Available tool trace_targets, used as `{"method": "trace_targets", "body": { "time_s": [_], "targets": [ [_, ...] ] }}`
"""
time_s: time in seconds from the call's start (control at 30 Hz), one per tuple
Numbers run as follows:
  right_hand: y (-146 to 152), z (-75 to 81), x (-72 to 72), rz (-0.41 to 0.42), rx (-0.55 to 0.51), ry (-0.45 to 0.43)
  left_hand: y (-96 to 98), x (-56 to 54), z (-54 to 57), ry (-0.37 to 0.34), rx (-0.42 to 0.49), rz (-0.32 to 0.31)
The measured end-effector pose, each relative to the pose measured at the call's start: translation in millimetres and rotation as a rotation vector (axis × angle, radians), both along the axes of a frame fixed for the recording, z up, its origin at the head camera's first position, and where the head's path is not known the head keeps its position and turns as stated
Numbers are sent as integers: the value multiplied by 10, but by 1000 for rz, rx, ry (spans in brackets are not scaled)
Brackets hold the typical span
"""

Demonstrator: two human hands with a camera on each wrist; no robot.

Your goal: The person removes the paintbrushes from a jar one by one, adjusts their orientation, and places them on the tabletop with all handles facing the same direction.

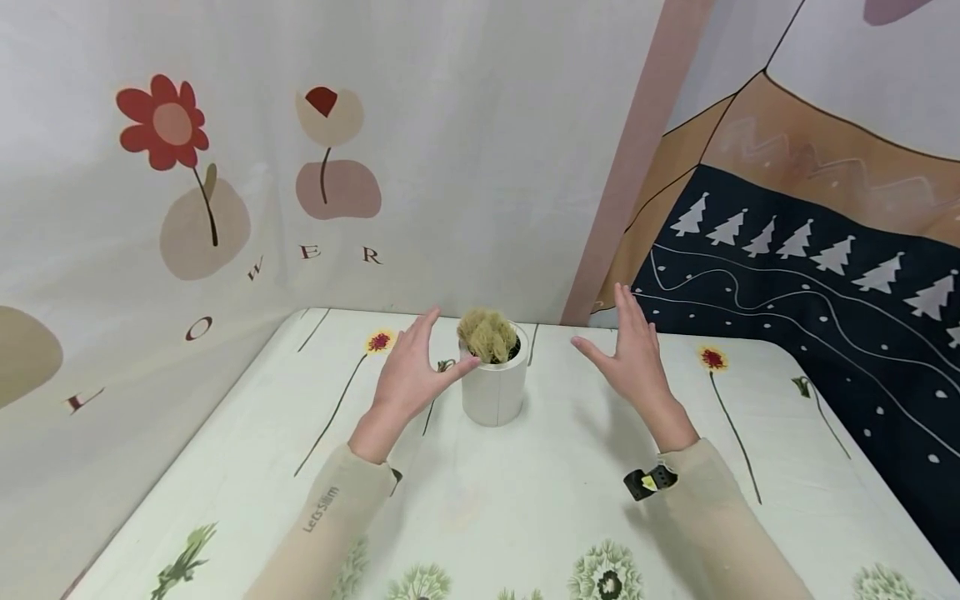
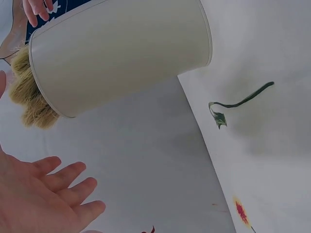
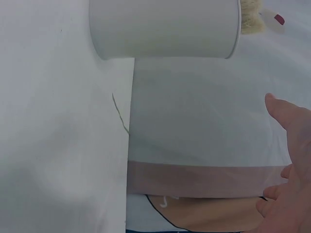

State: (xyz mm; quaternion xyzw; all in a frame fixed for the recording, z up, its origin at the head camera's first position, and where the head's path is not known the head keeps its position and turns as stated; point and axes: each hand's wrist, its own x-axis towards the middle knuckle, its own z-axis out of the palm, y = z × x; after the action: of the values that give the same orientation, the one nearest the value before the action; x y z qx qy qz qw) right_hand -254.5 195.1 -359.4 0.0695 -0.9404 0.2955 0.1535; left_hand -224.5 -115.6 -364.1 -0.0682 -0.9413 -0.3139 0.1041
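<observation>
A white cylindrical pot (image 1: 493,398) stands upright near the table's back edge, with a tuft of yellow-green dried plant (image 1: 487,335) rising out of it. My left hand (image 1: 411,367) is raised just left of the pot, its thumb overlapping the rim in the head view. In the left wrist view the fingers (image 2: 73,187) are spread, with a gap between them and the pot (image 2: 121,53). On the other side, my right hand (image 1: 633,358) hovers farther off with thumb and fingers apart. The right wrist view shows that hand (image 3: 291,165) below the pot's planted end, holding nothing.
A white cloth printed with flowers covers the table (image 1: 465,492). Behind it hangs a pale curtain (image 1: 480,167) with flower prints and letters. On the right is a dark blue fabric (image 1: 787,283) with white trees. A black wristband (image 1: 651,482) sits at the right sleeve.
</observation>
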Motion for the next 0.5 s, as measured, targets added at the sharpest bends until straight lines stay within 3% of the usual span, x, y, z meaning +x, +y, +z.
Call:
{"method": "trace_targets", "body": {
  "time_s": [0.5],
  "targets": [
    [-152,-64,35,35,-26,-4,96,25,-63,-76,33,11]
  ]
}}
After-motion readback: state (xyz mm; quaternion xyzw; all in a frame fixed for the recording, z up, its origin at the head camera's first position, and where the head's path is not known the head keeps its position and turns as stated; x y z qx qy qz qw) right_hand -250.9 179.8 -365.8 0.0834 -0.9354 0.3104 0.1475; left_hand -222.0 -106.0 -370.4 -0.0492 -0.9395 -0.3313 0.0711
